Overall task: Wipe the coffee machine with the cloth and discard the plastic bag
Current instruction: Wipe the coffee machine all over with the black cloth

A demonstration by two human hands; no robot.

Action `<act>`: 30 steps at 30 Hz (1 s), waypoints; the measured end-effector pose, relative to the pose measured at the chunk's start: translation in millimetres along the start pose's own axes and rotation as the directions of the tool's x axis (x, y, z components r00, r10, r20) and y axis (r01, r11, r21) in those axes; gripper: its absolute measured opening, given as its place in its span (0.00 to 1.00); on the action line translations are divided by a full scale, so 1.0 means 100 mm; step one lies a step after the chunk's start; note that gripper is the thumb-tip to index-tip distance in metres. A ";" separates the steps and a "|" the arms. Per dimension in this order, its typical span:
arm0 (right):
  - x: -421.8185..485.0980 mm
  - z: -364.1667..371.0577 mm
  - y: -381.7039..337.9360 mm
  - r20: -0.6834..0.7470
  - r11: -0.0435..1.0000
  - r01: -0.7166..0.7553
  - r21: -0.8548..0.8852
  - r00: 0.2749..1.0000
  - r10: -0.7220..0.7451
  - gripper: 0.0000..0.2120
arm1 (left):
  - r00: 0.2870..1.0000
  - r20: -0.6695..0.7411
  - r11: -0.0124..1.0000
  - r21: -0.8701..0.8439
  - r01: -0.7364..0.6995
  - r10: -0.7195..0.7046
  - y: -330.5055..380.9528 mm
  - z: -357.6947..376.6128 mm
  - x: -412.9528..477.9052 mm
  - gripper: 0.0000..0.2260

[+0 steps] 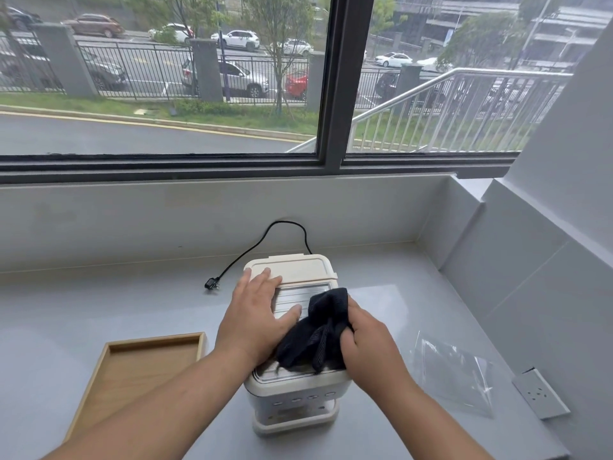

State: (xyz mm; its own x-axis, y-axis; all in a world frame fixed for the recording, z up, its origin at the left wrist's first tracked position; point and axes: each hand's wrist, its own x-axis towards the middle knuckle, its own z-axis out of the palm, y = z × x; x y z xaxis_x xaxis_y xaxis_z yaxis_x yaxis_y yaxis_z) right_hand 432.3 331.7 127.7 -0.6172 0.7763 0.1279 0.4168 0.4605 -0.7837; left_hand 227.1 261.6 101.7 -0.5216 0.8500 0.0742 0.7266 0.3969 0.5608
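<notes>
A small cream coffee machine (298, 390) with a ribbed metal top stands on the grey counter (99, 310) in the middle of the view. My left hand (253, 313) lies flat on its top, fingers spread, holding nothing. My right hand (366, 340) grips a bunched dark cloth (320, 330), which rests on the metal top at the machine's right side. A clear plastic bag (454, 373) lies flat on the counter to the right of the machine, apart from both hands.
A shallow wooden tray (109, 370) sits at the left front. The machine's black cord and unplugged plug (211, 284) trail behind it to the left. A wall socket (540, 396) sits at the right by the slanted wall. A window runs behind the counter.
</notes>
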 end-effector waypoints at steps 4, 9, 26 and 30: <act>0.33 0.04 0.02 -0.003 0.992 -0.124 -0.037 0.992 0.124 0.25 | 1.000 -0.008 1.000 0.019 -0.011 0.012 0.00 0.00 0.00 0.34; 0.80 0.07 0.04 -0.016 0.967 -0.251 -0.042 0.968 0.251 0.16 | 1.000 0.021 1.000 -0.010 -0.019 0.019 -0.01 -0.02 0.01 0.38; 1.94 0.80 -0.45 0.256 0.871 0.031 -0.491 0.960 0.110 0.17 | 0.993 -0.119 0.998 -0.068 0.014 -0.022 -0.05 0.05 0.05 0.24; 1.89 0.99 -0.59 0.355 0.841 0.190 -0.507 0.935 0.004 0.14 | 0.926 -0.330 0.953 -0.291 0.087 -0.185 -0.08 0.03 0.00 0.14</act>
State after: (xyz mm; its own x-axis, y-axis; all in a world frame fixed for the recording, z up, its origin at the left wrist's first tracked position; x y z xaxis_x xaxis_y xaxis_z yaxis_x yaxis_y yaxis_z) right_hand 225.7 408.6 137.9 -0.8125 0.5745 -0.0991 0.5719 0.7527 -0.3261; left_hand 223.1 259.6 94.6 -0.7652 0.5987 0.2368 0.5166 0.3514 0.7808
